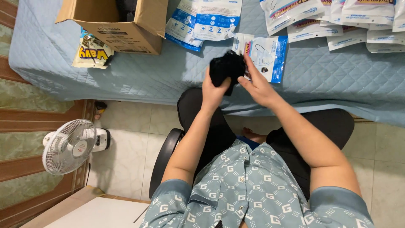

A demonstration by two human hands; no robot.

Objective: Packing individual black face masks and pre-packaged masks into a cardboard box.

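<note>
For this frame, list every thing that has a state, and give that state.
Left hand: gripping the black bundle.
Right hand: fingers on the bundle.
Black bundle: bunched, held above the bed.
Cardboard box: flaps open.
Clear packet: lying flat under the hands.
Fan: spinning or not, cannot tell.

Black bundle (227, 67): soft matt cloth, crumpled, gripped in both hands. Just beyond it, flat packet (265, 55) of glossy clear-and-blue plastic film. Under the packet, bed cover (139, 76): pale blue quilted fabric, matt, diamond stitching. Left of the packet, box (122, 25) of plain brown corrugated cardboard, matt. Beside the box, shiny printed foil bag (93, 52). Below the cover, floor tiles (126, 143) glossy; fan (69, 145) white plastic.
</note>
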